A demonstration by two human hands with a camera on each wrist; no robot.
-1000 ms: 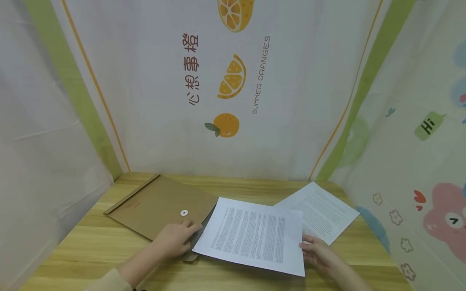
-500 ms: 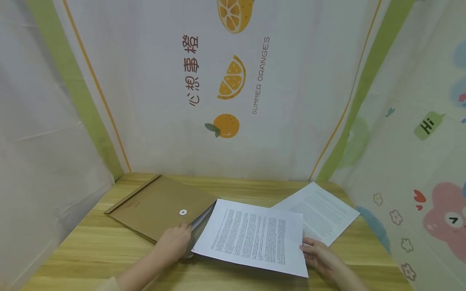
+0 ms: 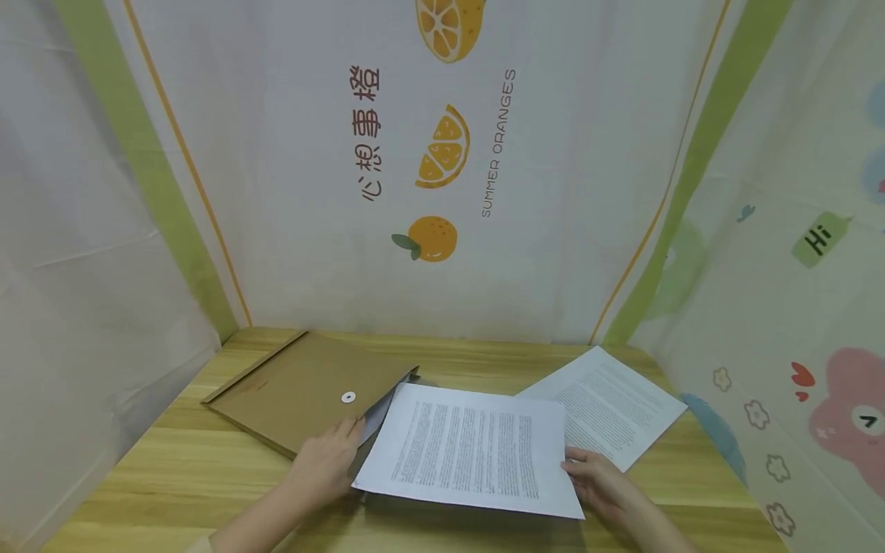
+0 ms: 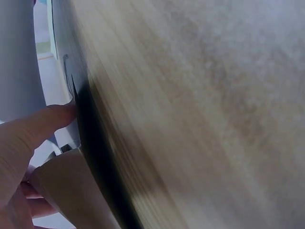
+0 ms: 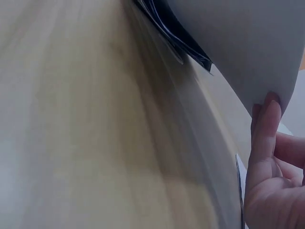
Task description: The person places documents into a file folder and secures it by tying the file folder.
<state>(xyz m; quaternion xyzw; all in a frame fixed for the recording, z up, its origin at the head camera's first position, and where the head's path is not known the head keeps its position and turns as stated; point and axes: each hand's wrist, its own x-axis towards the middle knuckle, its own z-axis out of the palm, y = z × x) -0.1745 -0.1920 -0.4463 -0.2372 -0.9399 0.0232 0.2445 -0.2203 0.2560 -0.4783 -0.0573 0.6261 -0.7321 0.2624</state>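
A brown document envelope with a white button lies at the left of the table, its mouth facing right and parted. My left hand grips the envelope at this mouth. In the left wrist view the thumb is on one side of the brown paper edge, with the other fingers behind it. My right hand pinches a printed sheet by its right edge, and its thumb and fingers show in the right wrist view. The sheet is raised and tilted, its left edge at the envelope's mouth.
Another printed sheet lies at the back right of the wooden table, partly under the held one. White cloth walls with fruit pictures enclose the table at the back and sides.
The held sheet has shifted slightly left, to the envelope's mouth. My left hand has moved from the flap area to the mouth's edge, and the mouth gapes wider.
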